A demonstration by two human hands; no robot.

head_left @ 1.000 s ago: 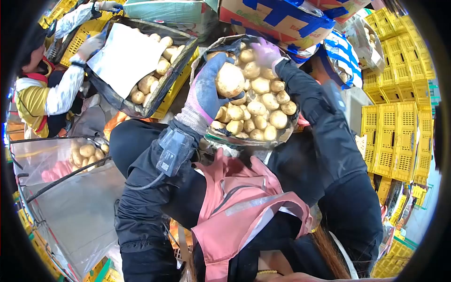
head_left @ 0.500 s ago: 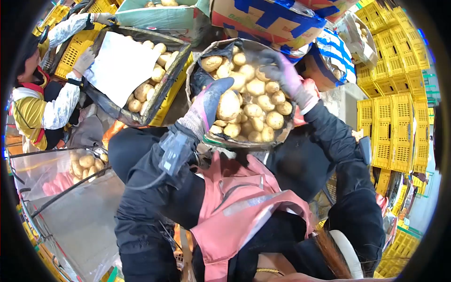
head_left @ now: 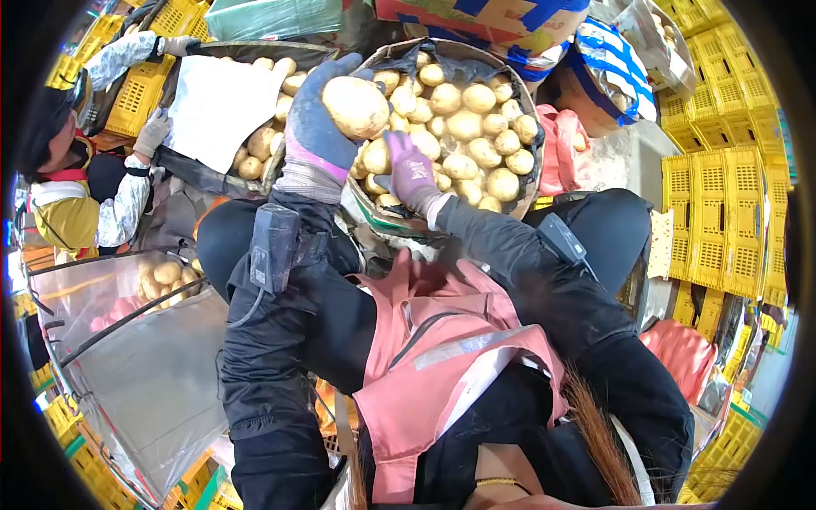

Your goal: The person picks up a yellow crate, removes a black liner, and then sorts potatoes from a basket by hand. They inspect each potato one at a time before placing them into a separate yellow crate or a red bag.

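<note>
My left hand (head_left: 313,127), in a grey and purple work glove, is closed around a large potato (head_left: 354,108) over the left rim of a round-cornered cardboard box (head_left: 537,110). Many potatoes (head_left: 465,125) fill this box, which is lined with black plastic. My right hand (head_left: 414,174), gloved in purple, lies over the potatoes at the box's near left side. Its fingers are stretched out and its thumb is apart, with nothing seen in its grasp.
At left, a co-worker's gloved hand (head_left: 153,132) touches a white sheet (head_left: 217,110) over a crate of potatoes. Yellow crates (head_left: 714,221) are stacked at right. A taped carton (head_left: 484,21) stands behind the box. A mesh-sided container (head_left: 140,365) sits at lower left.
My left hand has moved up and left with the large potato. My right hand has come from the box's far right to its near left. The box appears shifted slightly in view.
</note>
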